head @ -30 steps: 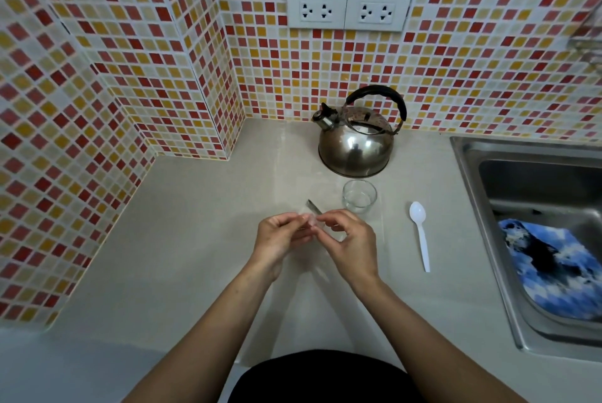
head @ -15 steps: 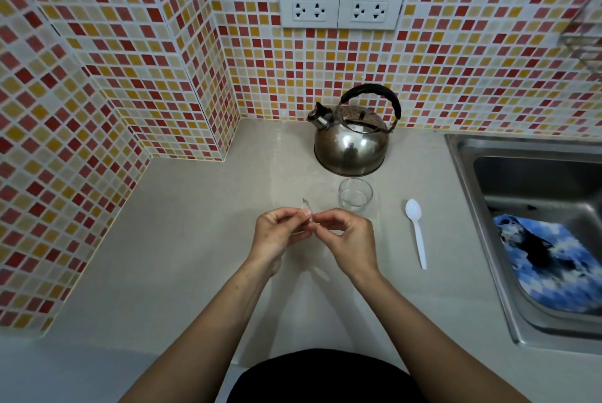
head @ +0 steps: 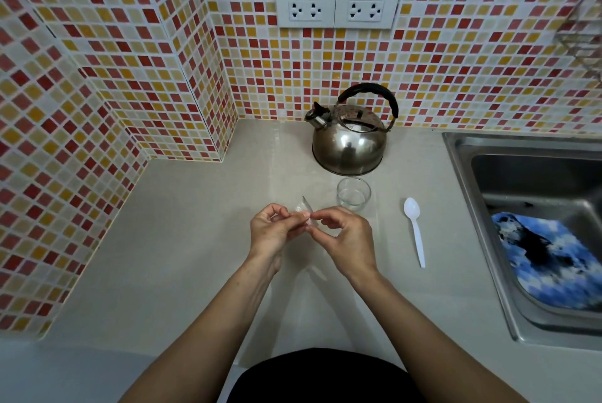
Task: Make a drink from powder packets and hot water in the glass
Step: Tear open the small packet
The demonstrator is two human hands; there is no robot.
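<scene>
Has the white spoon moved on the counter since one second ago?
No. The white spoon lies the same way right of the glass, handle toward the person; only the camera shifted.

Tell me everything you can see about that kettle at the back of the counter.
The kettle is a rounded stovetop type in shiny, somewhat stained metal. A black arched handle spans its top, and a short capped spout points left. It stands upright on the pale counter, close to the mosaic tiled wall, just behind the empty glass. Nothing touches it but the counter; neither hand is near.
</scene>
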